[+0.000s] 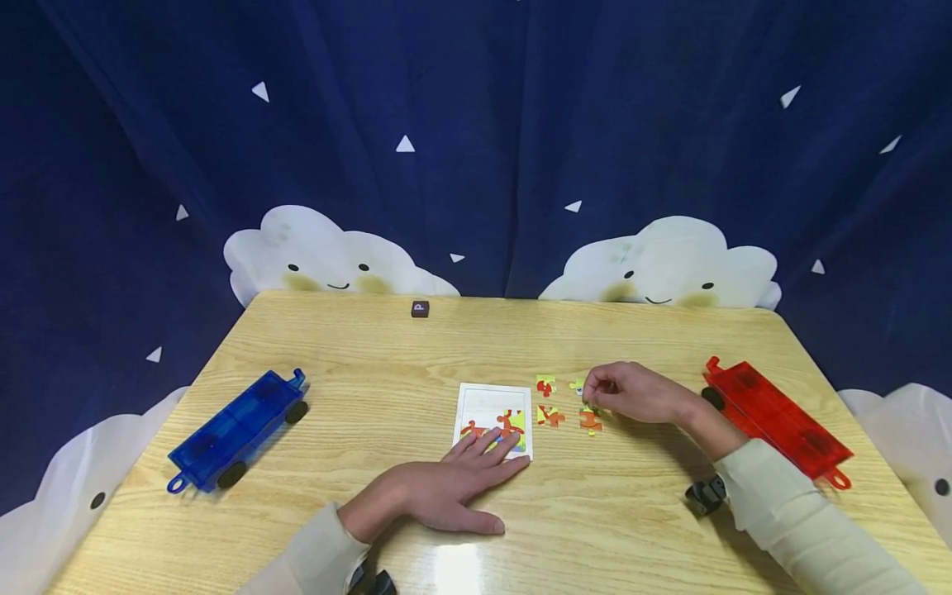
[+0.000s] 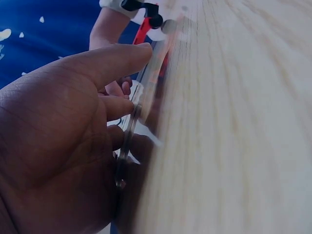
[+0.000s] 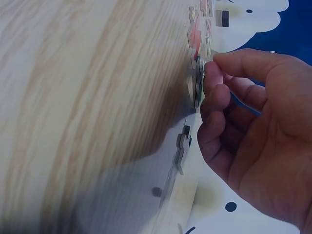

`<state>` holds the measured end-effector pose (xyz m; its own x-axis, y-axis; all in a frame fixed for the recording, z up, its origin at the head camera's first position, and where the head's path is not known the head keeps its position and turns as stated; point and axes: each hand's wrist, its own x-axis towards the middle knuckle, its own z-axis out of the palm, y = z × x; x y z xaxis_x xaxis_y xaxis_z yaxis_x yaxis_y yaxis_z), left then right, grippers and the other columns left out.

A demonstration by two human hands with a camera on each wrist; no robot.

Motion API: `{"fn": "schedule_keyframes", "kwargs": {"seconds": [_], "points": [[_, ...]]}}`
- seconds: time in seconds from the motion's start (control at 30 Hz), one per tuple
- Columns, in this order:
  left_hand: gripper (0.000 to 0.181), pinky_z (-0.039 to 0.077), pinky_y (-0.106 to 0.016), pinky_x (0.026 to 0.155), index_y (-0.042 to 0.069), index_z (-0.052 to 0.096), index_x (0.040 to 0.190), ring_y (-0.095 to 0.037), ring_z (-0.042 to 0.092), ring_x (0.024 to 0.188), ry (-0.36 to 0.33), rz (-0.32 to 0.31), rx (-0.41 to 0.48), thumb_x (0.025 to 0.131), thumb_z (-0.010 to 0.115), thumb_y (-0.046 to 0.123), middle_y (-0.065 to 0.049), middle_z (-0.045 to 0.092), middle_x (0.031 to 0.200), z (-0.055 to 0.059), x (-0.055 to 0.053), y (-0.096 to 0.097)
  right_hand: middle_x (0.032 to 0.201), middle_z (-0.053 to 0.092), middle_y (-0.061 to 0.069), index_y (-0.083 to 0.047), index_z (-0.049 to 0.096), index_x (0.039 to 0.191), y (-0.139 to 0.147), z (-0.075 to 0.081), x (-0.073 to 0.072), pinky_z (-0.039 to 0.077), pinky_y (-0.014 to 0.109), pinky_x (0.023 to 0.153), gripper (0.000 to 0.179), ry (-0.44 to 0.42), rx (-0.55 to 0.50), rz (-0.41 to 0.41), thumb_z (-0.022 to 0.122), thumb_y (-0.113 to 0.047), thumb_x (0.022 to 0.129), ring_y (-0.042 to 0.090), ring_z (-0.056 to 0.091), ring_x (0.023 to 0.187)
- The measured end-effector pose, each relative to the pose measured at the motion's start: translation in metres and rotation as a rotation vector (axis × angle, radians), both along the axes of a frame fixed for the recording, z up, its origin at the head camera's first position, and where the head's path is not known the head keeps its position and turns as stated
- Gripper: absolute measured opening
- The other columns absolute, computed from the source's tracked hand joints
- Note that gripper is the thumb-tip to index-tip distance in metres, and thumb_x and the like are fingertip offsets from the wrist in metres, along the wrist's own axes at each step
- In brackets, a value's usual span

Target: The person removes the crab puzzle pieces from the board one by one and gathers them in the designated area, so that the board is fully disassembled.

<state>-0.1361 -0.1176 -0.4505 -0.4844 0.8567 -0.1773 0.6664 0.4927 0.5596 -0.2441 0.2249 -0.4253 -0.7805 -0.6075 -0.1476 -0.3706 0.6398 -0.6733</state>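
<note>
A white-framed puzzle board (image 1: 492, 397) lies mid-table, its lower part filled with red, yellow and blue pieces. My left hand (image 1: 454, 492) rests over its lower edge with fingers spread and straight; they hide part of the picture. In the left wrist view the left palm (image 2: 53, 131) is close to the table. To the right of the board lie several loose puzzle pieces (image 1: 550, 416). Above them, my right hand (image 1: 632, 392) pinches a puzzle piece (image 3: 198, 83) between thumb and curled fingers. That piece is mostly hidden in the head view.
A blue toy wagon (image 1: 238, 430) stands at the left and a red toy wagon (image 1: 777, 417) at the right, by the right forearm. Near the back edge sits a small dark cube (image 1: 420, 309) with a letter. A dark blue curtain (image 1: 476, 124) with clouds hangs behind the table.
</note>
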Motion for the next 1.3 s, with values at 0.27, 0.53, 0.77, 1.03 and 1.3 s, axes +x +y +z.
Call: {"fn": "schedule_keyframes", "kwargs": {"seconds": [0.27, 0.53, 0.77, 1.03, 1.3], "points": [[0.079, -0.004, -0.052, 0.122, 0.016, 0.02, 0.166, -0.03, -0.009, 0.156, 0.017, -0.004, -0.003, 0.104, 0.054, 0.05, -0.01, -0.003, 0.172, 0.001, -0.001, 0.0, 0.086, 0.064, -0.003, -0.012, 0.071, 0.096, -0.013, 0.003, 0.0, 0.047, 0.03, 0.074, 0.011, 0.059, -0.022, 0.018, 0.063, -0.007, 0.101, 0.017, 0.057, 0.081], [0.079, -0.004, -0.052, 0.122, 0.016, 0.02, 0.166, -0.03, -0.009, 0.155, 0.013, -0.001, 0.0, 0.104, 0.054, 0.05, -0.01, -0.002, 0.172, 0.002, 0.0, 0.0, 0.084, 0.064, -0.002, -0.011, 0.072, 0.099, -0.04, 0.002, 0.001, 0.045, 0.028, 0.067, 0.012, 0.056, -0.095, 0.083, 0.061, -0.007, 0.102, 0.015, 0.054, 0.072], [0.078, -0.003, -0.053, 0.122, 0.015, 0.02, 0.166, -0.033, -0.009, 0.155, -0.003, -0.002, 0.001, 0.104, 0.054, 0.049, -0.011, -0.002, 0.172, 0.002, 0.0, 0.0, 0.091, 0.071, 0.0, -0.011, 0.074, 0.102, -0.066, 0.002, -0.002, 0.049, 0.028, 0.068, 0.012, 0.075, -0.1, 0.147, 0.062, -0.008, 0.102, 0.012, 0.057, 0.074], [0.079, -0.002, -0.055, 0.122, 0.015, 0.021, 0.166, -0.034, -0.008, 0.155, 0.006, 0.004, 0.009, 0.104, 0.055, 0.049, -0.012, -0.001, 0.172, 0.002, 0.001, 0.0, 0.097, 0.071, -0.002, -0.01, 0.074, 0.104, -0.09, 0.003, -0.002, 0.051, 0.03, 0.078, 0.013, 0.089, -0.058, 0.191, 0.062, -0.007, 0.102, 0.011, 0.06, 0.083], [0.078, -0.003, -0.054, 0.122, 0.015, 0.022, 0.166, -0.033, -0.008, 0.155, -0.003, 0.005, 0.002, 0.104, 0.055, 0.049, -0.011, -0.001, 0.172, 0.002, 0.001, 0.0, 0.099, 0.072, 0.0, -0.008, 0.075, 0.104, -0.099, 0.004, 0.002, 0.05, 0.03, 0.08, 0.021, 0.073, -0.077, 0.227, 0.056, 0.002, 0.101, 0.011, 0.06, 0.083]]}}
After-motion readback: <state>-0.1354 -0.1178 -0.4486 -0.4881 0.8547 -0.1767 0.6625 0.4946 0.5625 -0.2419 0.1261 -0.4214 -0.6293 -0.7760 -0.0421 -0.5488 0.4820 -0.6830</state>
